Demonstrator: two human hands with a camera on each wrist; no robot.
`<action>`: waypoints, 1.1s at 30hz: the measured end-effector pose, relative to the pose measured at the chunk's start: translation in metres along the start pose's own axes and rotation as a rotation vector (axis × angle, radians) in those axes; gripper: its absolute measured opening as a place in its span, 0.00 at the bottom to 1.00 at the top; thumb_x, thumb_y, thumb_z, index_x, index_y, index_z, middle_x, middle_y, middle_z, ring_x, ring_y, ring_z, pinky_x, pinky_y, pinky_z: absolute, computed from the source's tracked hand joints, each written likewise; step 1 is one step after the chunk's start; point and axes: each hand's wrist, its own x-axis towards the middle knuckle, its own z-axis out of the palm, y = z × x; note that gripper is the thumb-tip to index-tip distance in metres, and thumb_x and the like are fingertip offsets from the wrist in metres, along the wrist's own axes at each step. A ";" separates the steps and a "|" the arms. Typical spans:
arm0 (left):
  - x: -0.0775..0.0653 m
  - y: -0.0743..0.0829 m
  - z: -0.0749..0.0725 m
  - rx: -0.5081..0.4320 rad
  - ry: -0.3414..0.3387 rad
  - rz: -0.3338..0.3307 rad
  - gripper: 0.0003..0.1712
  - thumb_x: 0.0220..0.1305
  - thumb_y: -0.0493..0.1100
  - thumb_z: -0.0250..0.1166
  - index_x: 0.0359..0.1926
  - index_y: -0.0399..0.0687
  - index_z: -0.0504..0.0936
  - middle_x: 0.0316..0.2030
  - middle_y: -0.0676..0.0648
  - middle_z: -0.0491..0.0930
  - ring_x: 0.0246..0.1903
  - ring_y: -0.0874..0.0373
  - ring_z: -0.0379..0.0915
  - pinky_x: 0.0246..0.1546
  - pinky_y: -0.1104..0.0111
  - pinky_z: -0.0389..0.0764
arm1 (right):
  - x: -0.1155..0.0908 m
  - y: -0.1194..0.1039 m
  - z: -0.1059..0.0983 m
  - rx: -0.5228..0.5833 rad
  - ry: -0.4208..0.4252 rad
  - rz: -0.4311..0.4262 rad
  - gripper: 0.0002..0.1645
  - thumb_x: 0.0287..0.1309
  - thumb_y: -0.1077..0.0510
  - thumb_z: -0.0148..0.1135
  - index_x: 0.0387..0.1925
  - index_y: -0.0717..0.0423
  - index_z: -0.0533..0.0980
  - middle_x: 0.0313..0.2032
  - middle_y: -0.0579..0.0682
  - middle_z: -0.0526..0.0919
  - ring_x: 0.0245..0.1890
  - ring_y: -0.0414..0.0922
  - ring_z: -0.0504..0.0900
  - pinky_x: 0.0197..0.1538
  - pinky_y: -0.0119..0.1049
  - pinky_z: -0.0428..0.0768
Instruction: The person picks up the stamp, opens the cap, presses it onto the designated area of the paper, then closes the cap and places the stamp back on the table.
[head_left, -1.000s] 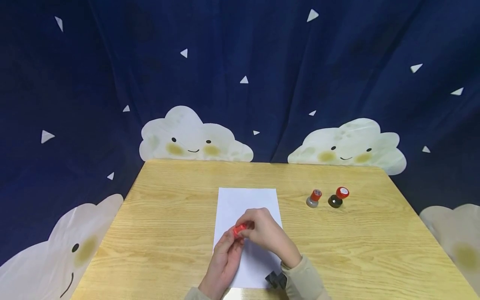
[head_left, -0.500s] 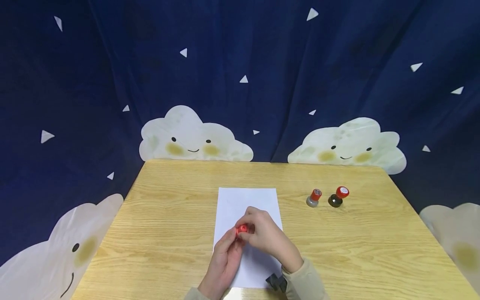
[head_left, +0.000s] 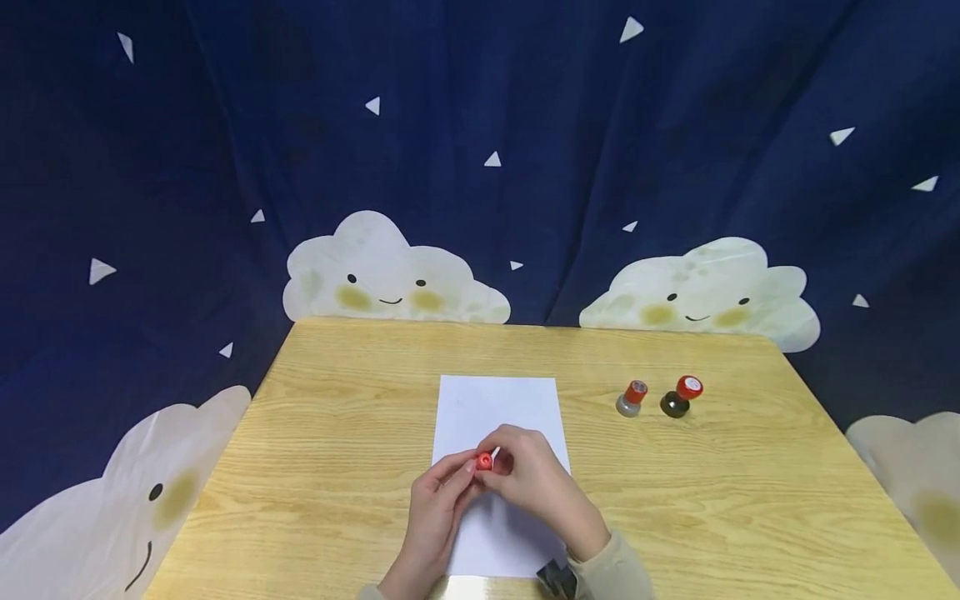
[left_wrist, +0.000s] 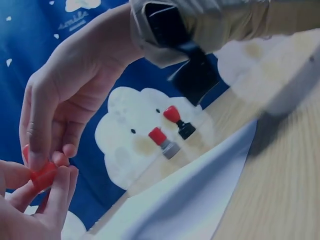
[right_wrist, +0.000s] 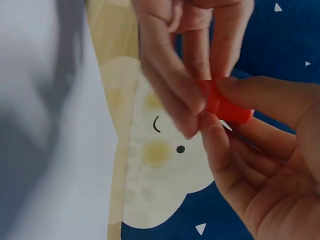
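We see left hand [head_left: 435, 510] and right hand [head_left: 531, 472] both pinching the red piece [head_left: 484, 462] over the paper [head_left: 495, 404]; probably light, stiff, slightly slick, best held by its sides.

left wrist view | we read "smile", in faint script, on the curtain [left_wrist: 29, 37], just below a cloud [left_wrist: 83, 4] | the mark under it we cannot make out | head view | we see marks on the label [head_left: 693, 385] of the black stamp [head_left: 676, 406] and the top of the grey stamp [head_left: 631, 402], too small to read
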 end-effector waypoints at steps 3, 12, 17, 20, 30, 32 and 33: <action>-0.001 0.005 -0.002 0.061 -0.015 0.042 0.20 0.60 0.35 0.63 0.50 0.25 0.76 0.45 0.39 0.79 0.39 0.57 0.80 0.43 0.69 0.82 | 0.000 -0.001 0.002 0.016 0.025 -0.013 0.15 0.36 0.66 0.76 0.29 0.52 0.81 0.24 0.40 0.77 0.22 0.36 0.75 0.25 0.24 0.75; -0.004 0.011 -0.009 0.172 -0.137 0.093 0.23 0.55 0.32 0.66 0.52 0.29 0.75 0.36 0.39 0.84 0.40 0.54 0.81 0.44 0.67 0.81 | -0.002 -0.003 0.002 0.080 0.065 -0.044 0.17 0.35 0.68 0.75 0.30 0.54 0.80 0.25 0.42 0.79 0.22 0.35 0.76 0.25 0.26 0.78; -0.003 0.013 -0.010 0.161 -0.160 0.102 0.23 0.55 0.32 0.66 0.53 0.28 0.74 0.37 0.38 0.84 0.40 0.53 0.81 0.44 0.66 0.82 | -0.004 -0.003 0.002 0.113 0.086 -0.065 0.17 0.35 0.69 0.75 0.31 0.54 0.80 0.26 0.42 0.80 0.22 0.34 0.76 0.25 0.27 0.79; -0.002 0.013 -0.010 0.164 -0.149 0.108 0.22 0.55 0.32 0.66 0.52 0.28 0.75 0.37 0.36 0.83 0.39 0.52 0.82 0.44 0.65 0.82 | -0.005 -0.002 0.003 0.128 0.093 -0.085 0.17 0.36 0.70 0.74 0.31 0.55 0.80 0.26 0.42 0.80 0.22 0.35 0.77 0.25 0.27 0.79; -0.001 0.012 -0.015 0.184 -0.108 0.136 0.21 0.54 0.34 0.68 0.50 0.30 0.77 0.37 0.32 0.82 0.38 0.51 0.82 0.43 0.64 0.82 | -0.004 -0.004 0.006 0.162 0.078 -0.120 0.18 0.37 0.74 0.70 0.34 0.56 0.81 0.28 0.44 0.80 0.24 0.38 0.78 0.28 0.25 0.80; 0.000 0.013 -0.016 0.184 -0.108 0.147 0.22 0.54 0.34 0.68 0.50 0.30 0.77 0.37 0.31 0.82 0.38 0.51 0.82 0.43 0.63 0.82 | -0.002 -0.005 0.007 0.154 0.075 -0.118 0.18 0.37 0.74 0.70 0.33 0.56 0.81 0.28 0.43 0.80 0.24 0.37 0.78 0.28 0.25 0.79; 0.001 0.014 -0.016 0.180 -0.107 0.154 0.22 0.54 0.33 0.68 0.50 0.29 0.77 0.38 0.30 0.81 0.38 0.51 0.82 0.43 0.63 0.82 | 0.000 -0.006 0.007 0.150 0.073 -0.116 0.18 0.37 0.73 0.70 0.33 0.56 0.81 0.28 0.43 0.80 0.24 0.37 0.78 0.28 0.25 0.79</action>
